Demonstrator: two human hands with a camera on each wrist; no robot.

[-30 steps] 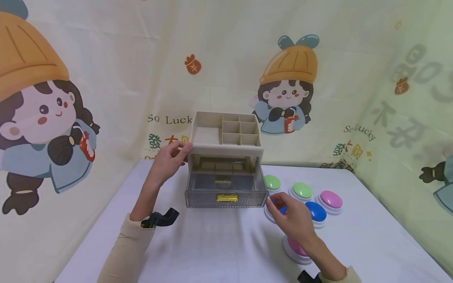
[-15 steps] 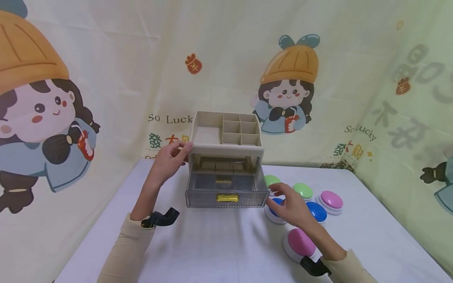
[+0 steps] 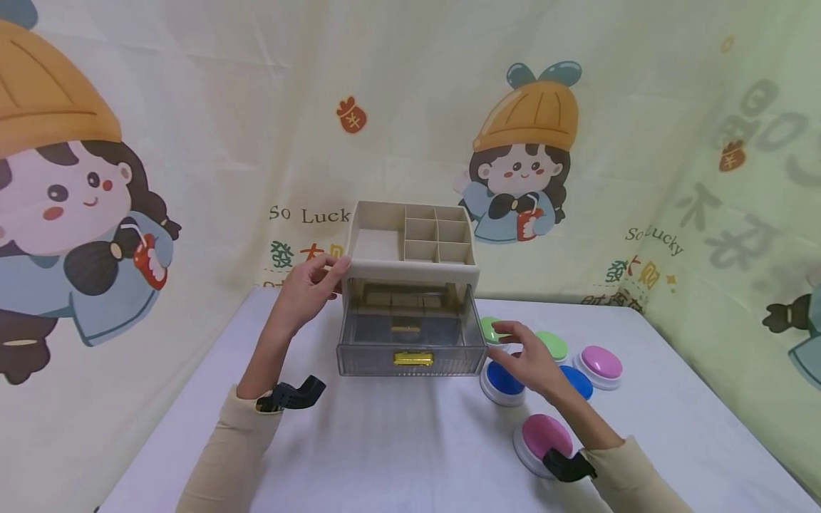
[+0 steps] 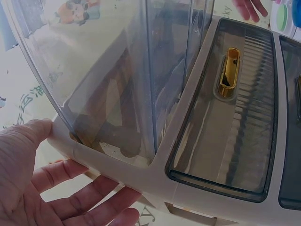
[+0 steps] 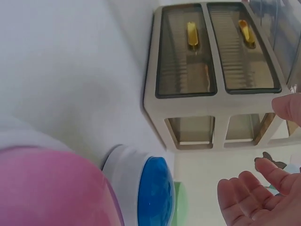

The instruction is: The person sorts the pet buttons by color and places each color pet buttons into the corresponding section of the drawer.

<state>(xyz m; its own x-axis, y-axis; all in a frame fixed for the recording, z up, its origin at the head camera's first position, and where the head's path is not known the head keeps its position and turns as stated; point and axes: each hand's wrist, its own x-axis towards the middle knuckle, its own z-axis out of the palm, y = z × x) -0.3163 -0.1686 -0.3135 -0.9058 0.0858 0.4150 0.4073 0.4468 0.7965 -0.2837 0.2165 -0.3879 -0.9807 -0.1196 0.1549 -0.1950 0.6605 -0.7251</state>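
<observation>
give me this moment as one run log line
left hand: holds left edge of organizer | right hand: beside top drawer, contact unclear | top drawer: open | domed buttons: on table

Left forearm (image 3: 221, 456): sleeved, slanting forward and inward.
Left hand (image 3: 306, 291): thumb extended opposite the fingers, which are spread apart; palm inward.
Right forearm (image 3: 631, 477): sleeved, slanting forward and inward, lower in the head view.
Right hand (image 3: 534, 362): fingers loosely bent, thumb well apart from them.
</observation>
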